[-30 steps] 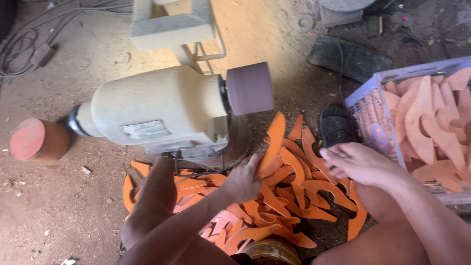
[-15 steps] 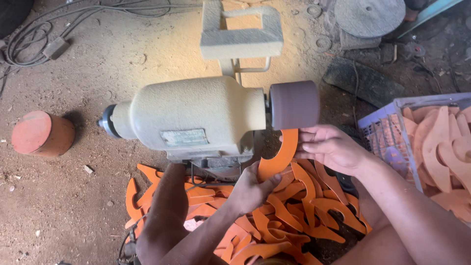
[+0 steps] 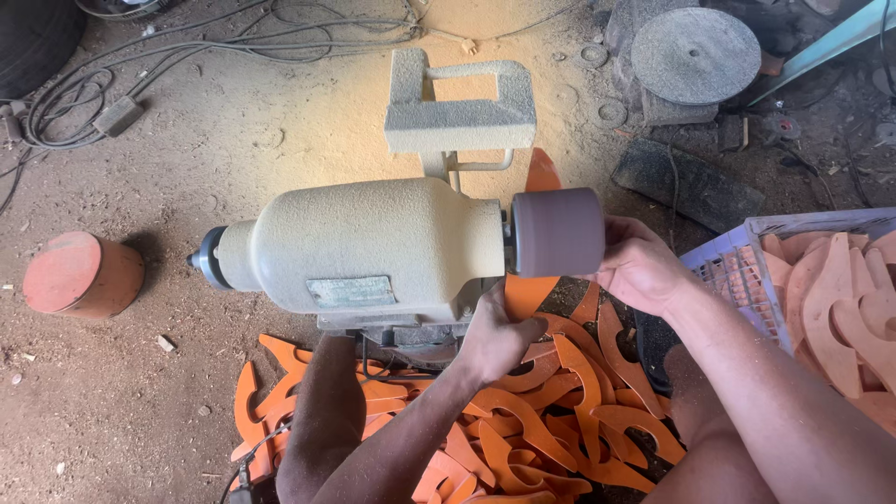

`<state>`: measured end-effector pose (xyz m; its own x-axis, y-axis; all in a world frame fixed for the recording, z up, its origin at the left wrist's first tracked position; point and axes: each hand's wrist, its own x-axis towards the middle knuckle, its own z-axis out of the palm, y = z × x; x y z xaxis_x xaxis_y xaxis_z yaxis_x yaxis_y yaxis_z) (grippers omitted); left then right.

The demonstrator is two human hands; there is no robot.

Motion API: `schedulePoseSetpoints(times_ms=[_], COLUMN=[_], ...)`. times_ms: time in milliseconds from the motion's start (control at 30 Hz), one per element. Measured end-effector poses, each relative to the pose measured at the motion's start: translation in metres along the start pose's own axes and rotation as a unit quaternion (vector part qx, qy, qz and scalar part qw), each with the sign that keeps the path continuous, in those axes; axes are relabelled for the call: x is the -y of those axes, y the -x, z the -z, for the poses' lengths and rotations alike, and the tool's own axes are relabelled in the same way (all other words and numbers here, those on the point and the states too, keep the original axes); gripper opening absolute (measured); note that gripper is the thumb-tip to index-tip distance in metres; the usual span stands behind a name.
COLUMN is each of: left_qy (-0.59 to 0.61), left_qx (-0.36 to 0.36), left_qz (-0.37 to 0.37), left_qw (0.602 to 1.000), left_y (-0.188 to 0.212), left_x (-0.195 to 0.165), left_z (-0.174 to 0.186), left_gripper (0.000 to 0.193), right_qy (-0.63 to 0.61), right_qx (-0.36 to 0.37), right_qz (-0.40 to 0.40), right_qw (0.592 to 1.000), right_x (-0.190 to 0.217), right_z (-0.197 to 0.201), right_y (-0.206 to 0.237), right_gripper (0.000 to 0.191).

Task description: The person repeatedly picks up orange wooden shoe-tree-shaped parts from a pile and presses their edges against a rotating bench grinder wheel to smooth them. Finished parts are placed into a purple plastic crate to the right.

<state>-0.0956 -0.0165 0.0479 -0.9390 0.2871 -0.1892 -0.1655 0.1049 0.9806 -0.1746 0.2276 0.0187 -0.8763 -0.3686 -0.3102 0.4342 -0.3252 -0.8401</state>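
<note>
While orange curved cutouts [image 3: 523, 420] litter the floor nearest, the left hand [image 3: 499, 331] and right hand [image 3: 639, 266] each close their fingers on one orange piece [image 3: 527, 289], pressed against the sanding drum [image 3: 557, 231] of the cream motor [image 3: 373, 247].

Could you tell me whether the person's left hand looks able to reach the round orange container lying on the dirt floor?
Probably not readily: the left hand grips the orange curved piece at the drum, and the cream motor housing lies between it and the round orange container.
</note>
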Motion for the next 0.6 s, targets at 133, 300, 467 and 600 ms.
schedulePoseSetpoints(times_ms=[133,300,467,600], left_qy=[0.029,0.04,0.1,0.089], left_qx=[0.011,0.003,0.018,0.023], left_qz=[0.067,0.033,0.066,0.076], left_qw=[0.997,0.999,0.993,0.993], left_y=[0.022,0.053,0.083,0.076], left_x=[0.005,0.01,0.017,0.014], left_z=[-0.003,-0.009,-0.018,-0.015], left_gripper=[0.051,0.055,0.05,0.049], right_qy=[0.025,0.063,0.085,0.088], right_qx=[0.11,0.075,0.104,0.105], right_qz=[0.013,-0.063,-0.134,-0.122], right_qw=[0.993,0.993,0.982,0.983], right_x=[-0.001,-0.002,-0.004,-0.002], right_z=[-0.007,-0.026,-0.039,-0.035], right_y=[0.015,0.034,0.061,0.062], right_gripper=[0.019,0.053,0.064,0.069])
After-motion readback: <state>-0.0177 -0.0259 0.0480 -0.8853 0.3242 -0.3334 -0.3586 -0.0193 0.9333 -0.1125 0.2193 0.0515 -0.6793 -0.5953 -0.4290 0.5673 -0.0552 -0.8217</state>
